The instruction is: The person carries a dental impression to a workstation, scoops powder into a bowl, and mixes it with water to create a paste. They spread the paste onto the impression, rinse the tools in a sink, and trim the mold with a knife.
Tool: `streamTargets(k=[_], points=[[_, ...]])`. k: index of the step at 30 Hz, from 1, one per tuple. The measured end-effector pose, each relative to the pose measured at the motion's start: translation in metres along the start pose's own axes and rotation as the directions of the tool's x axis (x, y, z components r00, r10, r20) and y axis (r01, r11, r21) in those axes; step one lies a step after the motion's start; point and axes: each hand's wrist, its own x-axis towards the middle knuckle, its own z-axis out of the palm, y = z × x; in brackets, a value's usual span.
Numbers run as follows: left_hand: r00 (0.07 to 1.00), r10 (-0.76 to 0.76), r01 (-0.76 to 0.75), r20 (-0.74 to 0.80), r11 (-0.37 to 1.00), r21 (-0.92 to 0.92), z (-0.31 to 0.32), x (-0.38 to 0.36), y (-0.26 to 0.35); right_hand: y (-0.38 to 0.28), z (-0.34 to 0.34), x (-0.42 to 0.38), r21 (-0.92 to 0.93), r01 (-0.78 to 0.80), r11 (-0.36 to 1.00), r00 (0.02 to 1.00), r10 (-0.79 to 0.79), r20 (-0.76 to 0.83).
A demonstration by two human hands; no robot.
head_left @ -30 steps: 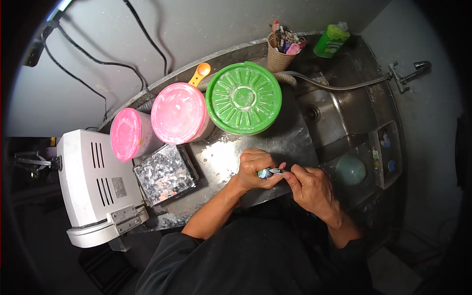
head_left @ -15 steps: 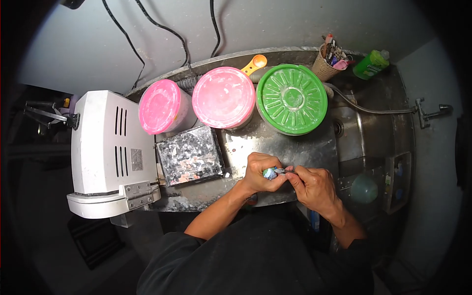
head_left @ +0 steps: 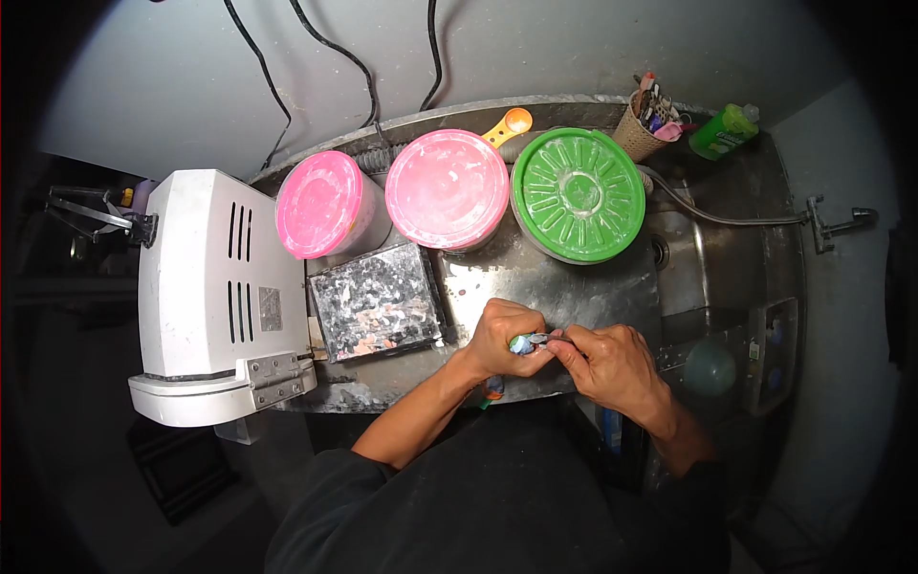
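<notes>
My left hand (head_left: 505,337) is closed around a small blue, white and green lump (head_left: 519,344), much of it hidden by the fingers. Pinched in my right hand (head_left: 612,365) is a slim metal-tipped tool (head_left: 540,338), its handle mostly covered by the fingers. The tool's tip lies against the lump, and the two hands meet over the front part of the metal counter (head_left: 593,292). Below my left wrist, a small orange and green thing (head_left: 492,389) shows at the counter's front edge.
Two pink-lidded tubs (head_left: 448,189) and a green-lidded tub (head_left: 579,196) stand behind my hands, with an orange scoop (head_left: 508,125). Left are a smeared black box (head_left: 378,301) and a white machine (head_left: 206,277). A tool cup (head_left: 639,132), green bottle (head_left: 724,132) and sink (head_left: 703,253) lie right.
The view has shifted slightly, so the tubs and box sit farther right in it. Both hands keep their hold, and more of the orange and green thing shows below my left wrist.
</notes>
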Motion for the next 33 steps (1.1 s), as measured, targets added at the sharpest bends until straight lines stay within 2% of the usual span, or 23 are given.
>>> streamTargets(k=[3,7,10,13,15,19,21,25,28,31,33], points=[[0.999,0.000,0.001,0.039,1.000,-0.003,-0.002,-0.001,-0.002,0.000,0.001,-0.001,-0.008,-0.004,1.000,1.000,0.004,-0.001],[0.976,-0.161,0.175,0.149,0.981,-0.080,-0.004,-0.001,0.004,0.015,0.008,0.001,0.035,0.020,0.999,0.999,-0.021,0.038],[0.960,-0.220,0.234,0.172,0.970,-0.066,-0.004,0.004,0.006,0.017,0.010,0.002,0.046,0.038,0.998,0.999,-0.036,-0.027],[0.962,-0.226,0.228,0.154,0.974,0.003,-0.003,0.003,0.002,0.008,0.011,-0.004,-0.017,-0.117,0.993,0.993,0.117,0.015],[0.963,-0.216,0.216,0.160,0.976,0.015,-0.002,0.005,0.002,0.015,0.013,-0.002,0.007,-0.076,0.997,0.997,0.076,0.000],[0.943,-0.263,0.285,0.203,0.955,-0.086,-0.001,0.008,0.005,0.032,0.024,0.002,0.139,0.060,0.988,0.996,-0.049,-0.079],[0.947,-0.254,0.291,0.199,0.939,-0.185,0.003,0.008,0.004,0.041,0.029,0.003,0.145,0.111,0.983,0.990,-0.095,-0.108],[0.933,-0.262,0.307,0.246,0.936,-0.171,0.005,0.010,0.005,0.044,0.028,0.001,0.129,0.141,0.982,0.984,-0.125,-0.129],[0.923,-0.261,0.292,0.284,0.953,-0.075,0.001,0.012,0.002,0.041,0.026,-0.002,0.147,0.057,0.988,0.996,-0.047,-0.070],[0.921,-0.220,0.236,0.321,0.972,-0.009,-0.003,0.016,0.003,0.027,0.015,-0.005,0.256,-0.075,0.964,0.997,0.069,0.034],[0.917,-0.198,0.212,0.345,0.977,-0.005,-0.005,0.020,0.005,0.026,0.014,-0.005,0.277,-0.077,0.958,0.997,0.070,0.032]])
